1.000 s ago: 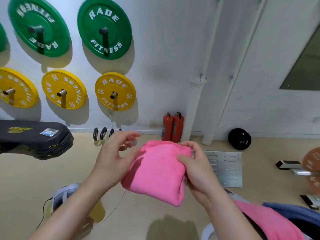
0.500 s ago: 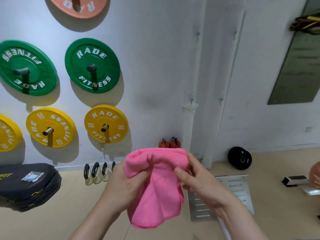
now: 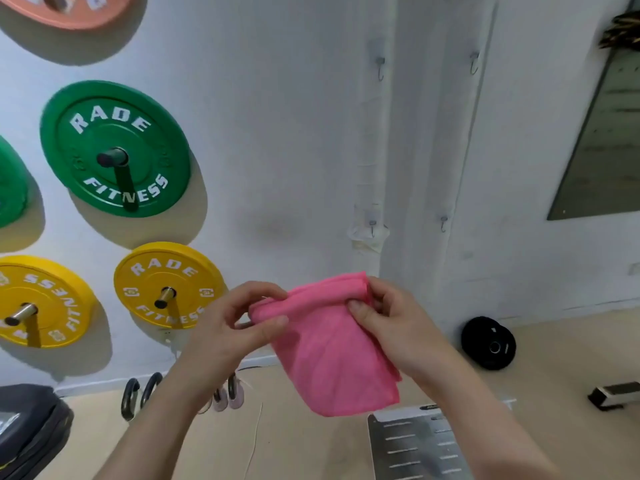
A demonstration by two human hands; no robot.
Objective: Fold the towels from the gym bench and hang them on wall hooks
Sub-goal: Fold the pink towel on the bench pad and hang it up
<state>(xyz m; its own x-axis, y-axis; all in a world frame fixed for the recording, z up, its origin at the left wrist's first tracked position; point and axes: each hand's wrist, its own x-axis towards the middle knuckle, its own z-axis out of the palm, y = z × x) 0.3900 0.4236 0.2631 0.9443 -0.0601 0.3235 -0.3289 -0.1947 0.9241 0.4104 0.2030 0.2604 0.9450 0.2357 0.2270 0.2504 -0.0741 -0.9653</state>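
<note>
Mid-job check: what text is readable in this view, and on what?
"RADE FITNESS": round green weight plate on the wall.
"RADE FITNESS": round yellow weight plate below it.
"FITNESS": second yellow plate at the left edge; the rest cut off.
Unreadable: cut-off letters on the salmon plate at top; blurred label on the grey metal floor plate.

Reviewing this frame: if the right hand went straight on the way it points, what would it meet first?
Beyond the towel it grips, the right hand points up-left at bare wall, above the left hand and left of the nearest hook. Probably the wall first, though depth is unclear.
</note>
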